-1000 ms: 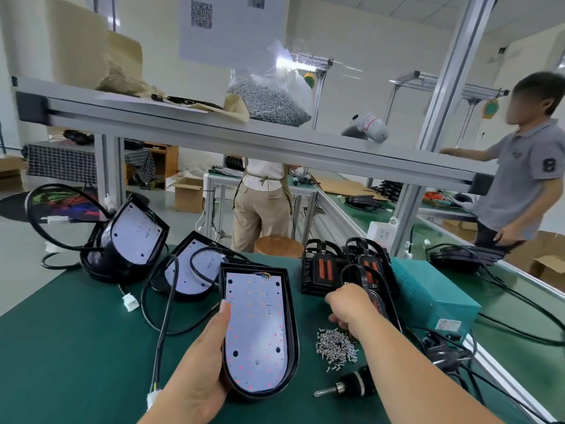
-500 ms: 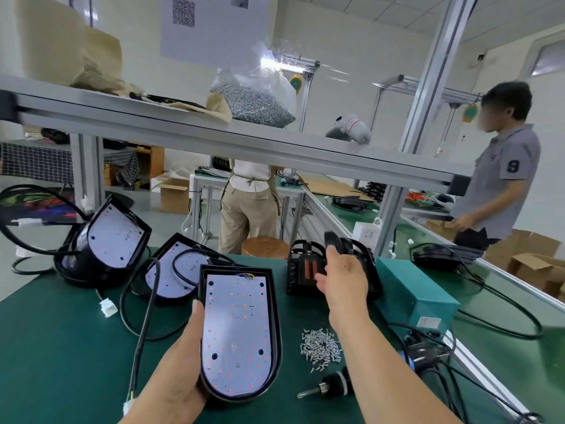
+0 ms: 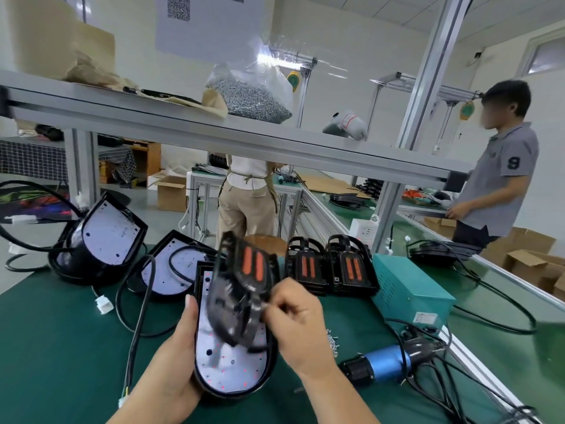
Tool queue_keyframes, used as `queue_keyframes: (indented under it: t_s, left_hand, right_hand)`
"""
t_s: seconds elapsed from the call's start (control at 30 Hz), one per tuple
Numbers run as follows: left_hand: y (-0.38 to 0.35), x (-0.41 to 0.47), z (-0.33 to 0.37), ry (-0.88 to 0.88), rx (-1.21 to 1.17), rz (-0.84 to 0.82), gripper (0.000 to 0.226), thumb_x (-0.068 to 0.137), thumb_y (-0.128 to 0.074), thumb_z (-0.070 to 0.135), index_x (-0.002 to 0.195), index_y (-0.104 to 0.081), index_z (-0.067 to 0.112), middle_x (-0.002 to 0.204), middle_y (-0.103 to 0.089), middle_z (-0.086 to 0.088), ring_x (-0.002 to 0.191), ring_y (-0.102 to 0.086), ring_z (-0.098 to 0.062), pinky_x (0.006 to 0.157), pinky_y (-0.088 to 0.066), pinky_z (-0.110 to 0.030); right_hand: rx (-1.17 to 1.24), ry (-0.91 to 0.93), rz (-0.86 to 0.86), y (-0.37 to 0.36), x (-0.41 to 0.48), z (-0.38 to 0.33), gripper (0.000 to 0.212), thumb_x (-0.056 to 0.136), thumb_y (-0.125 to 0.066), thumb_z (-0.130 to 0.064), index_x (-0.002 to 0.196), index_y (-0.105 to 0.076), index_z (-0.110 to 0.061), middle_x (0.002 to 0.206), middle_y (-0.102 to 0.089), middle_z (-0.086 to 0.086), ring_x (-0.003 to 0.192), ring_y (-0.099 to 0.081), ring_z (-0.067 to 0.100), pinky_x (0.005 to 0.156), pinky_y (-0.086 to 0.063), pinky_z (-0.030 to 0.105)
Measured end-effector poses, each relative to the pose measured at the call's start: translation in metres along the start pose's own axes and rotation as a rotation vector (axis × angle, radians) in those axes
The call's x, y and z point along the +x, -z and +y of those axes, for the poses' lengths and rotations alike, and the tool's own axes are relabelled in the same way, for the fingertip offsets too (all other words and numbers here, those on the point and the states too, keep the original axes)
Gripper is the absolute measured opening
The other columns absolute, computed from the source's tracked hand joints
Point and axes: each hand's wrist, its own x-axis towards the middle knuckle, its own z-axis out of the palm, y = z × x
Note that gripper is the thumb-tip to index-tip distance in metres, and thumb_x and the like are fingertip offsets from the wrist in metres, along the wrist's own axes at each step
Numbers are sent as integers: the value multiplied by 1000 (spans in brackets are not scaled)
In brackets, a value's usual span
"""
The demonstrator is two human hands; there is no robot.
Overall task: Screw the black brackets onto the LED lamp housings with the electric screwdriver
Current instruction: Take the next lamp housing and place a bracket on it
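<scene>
- a white sheet with a qr code [image 3: 179,7] hangs above; the grey shirt of a person [image 3: 513,162] at right reads "9".
- left hand [image 3: 171,374] grips the rounded black led lamp housing [image 3: 232,374], white board up, thumb on its left edge, above the green table mat [image 3: 61,347].
- right hand [image 3: 299,325] pinches a blurred black bracket with orange strips [image 3: 244,280] over the housing's upper half.
- blue electric screwdriver [image 3: 385,361] lies right of the hands beside loose silver screws [image 3: 333,341]; stacked black brackets [image 3: 330,264] and a teal metal box [image 3: 409,289] stand behind.
</scene>
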Motion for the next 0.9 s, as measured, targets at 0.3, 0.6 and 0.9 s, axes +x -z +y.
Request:
queue_keyframes:
  t_s: [0.3,0.6,0.9]
  left_hand:
    - [-1,-2,3,13,-37,-83,70,85,-40,67,105,-78,12,119,-69,-22,102,-71,-37,75,-60,-44]
    - [-7,-6,1,-38,-30,-135,66,86,-37,64,110,-76,16,122,-69,-20,106,-69,-35,72,-62,-39]
    - [-1,-6,1,-73,-58,-134,50,82,-51,46,110,-76,13,122,-68,-23,103,-70,-36,78,-60,-44]
  right_hand:
    - [-272,110,-241,4,-7,6,20,68,-56,-6,55,-42,-11,64,-44,5,61,-43,22,55,-35,42]
    - [-461,150,-252,6,-7,10,21,68,-51,-10,57,-35,-18,62,-40,-2,67,-39,13,58,-32,27]
    - [-590,204,-291,3,-10,9,16,69,-46,-18,59,-34,-18,63,-40,-4,74,-36,16,73,-36,33]
